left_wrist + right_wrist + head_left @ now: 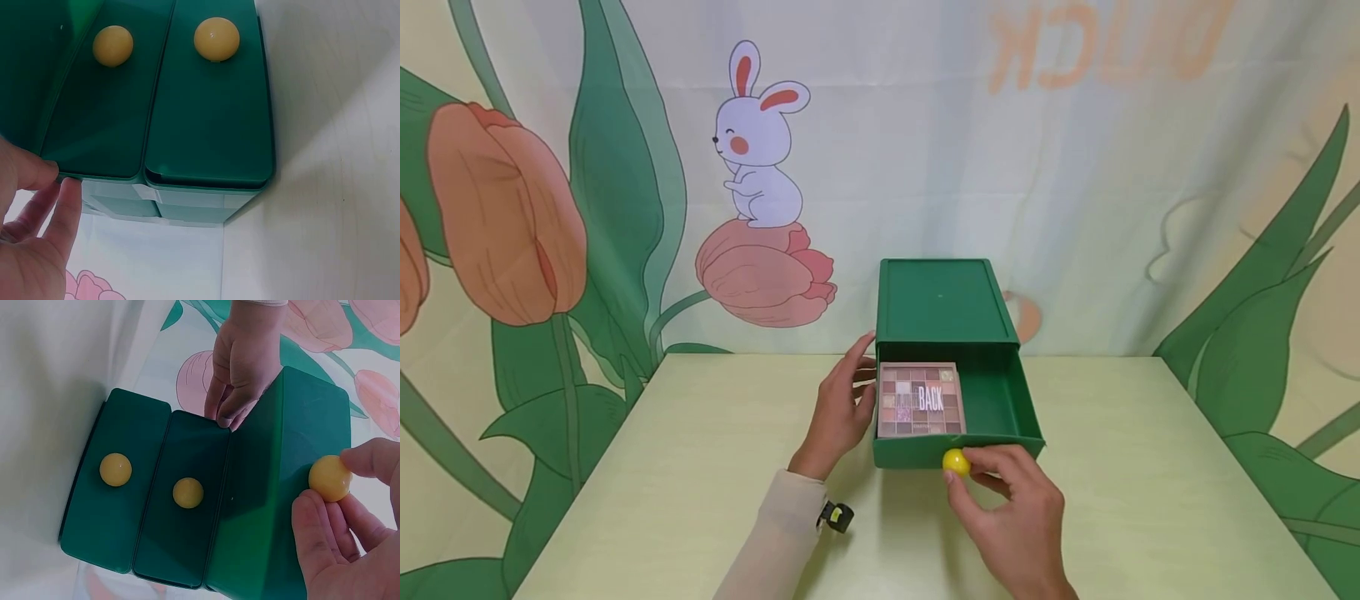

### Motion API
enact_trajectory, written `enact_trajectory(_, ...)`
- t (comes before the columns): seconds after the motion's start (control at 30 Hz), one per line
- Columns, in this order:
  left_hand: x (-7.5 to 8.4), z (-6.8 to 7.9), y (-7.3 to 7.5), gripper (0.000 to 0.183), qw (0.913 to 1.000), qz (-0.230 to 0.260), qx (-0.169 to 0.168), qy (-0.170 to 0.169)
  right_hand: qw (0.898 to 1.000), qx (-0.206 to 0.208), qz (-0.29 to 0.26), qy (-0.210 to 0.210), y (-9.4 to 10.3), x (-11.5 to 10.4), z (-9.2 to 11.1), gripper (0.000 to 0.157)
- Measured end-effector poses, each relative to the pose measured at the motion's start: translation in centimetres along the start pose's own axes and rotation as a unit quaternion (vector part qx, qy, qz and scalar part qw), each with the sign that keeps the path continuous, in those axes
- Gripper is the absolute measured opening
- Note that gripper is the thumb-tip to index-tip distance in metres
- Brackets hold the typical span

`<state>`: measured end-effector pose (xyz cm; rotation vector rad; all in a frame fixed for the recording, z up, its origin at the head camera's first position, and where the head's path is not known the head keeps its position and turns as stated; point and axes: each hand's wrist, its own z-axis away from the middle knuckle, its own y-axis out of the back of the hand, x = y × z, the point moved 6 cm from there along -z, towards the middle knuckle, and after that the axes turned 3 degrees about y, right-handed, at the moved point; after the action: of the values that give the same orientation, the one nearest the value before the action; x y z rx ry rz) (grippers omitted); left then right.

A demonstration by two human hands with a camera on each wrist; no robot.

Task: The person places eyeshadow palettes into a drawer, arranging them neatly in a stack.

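A green drawer cabinet (942, 300) stands on the table with its top drawer (1000, 392) pulled out. Inside that drawer, on its left, lies a pink eyeshadow palette (921, 400) with a gridded lid. My right hand (1018, 517) pinches the yellow drawer knob (956, 462) between thumb and fingers. Against the cabinet's left side is my left hand (842, 408), its fingertips and thumb touching near the front edge. In the left wrist view, the left hand (37, 219) shows beside the middle drawer (103, 112). The right wrist view shows the right hand (356, 537) at the knob.
Two lower drawers are closed, each with a yellow knob (115, 469) on its front. The pale table (700, 467) extends on both sides of the cabinet. Behind it hangs a curtain (880, 167) printed with tulips and a rabbit. A black strap device (837, 516) is on the left wrist.
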<state>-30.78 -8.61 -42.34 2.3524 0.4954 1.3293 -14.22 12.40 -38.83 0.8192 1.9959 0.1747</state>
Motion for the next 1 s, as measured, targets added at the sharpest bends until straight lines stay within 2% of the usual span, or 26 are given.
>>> enact_trajectory(0.23, -0.1, 0.0, 0.0, 0.082, 1.0, 0.005, -0.001, -0.001, 0.999, 0.009, -0.024, 0.042, -0.1, 0.2, -1.1, 0.026)
enact_trajectory(0.43, -0.1, 0.0, 0.1, 0.08, 1.0, 0.009, 0.001, 0.001, 0.998, 0.007, -0.029, 0.055, -0.7, 0.4, -2.3, 0.023)
enact_trajectory(0.77, -0.2, -0.1, 0.1, 0.081, 1.0, 0.005, 0.003, -0.004, 0.998, -0.006, -0.046, 0.036, -1.5, 1.4, -4.6, 0.019)
enact_trajectory(1.0, -0.1, 0.1, 0.0, 0.081, 0.9998, 0.014, 0.002, -0.016, 0.999, -0.016, -0.038, 0.026, -2.2, 2.0, -6.1, 0.022)
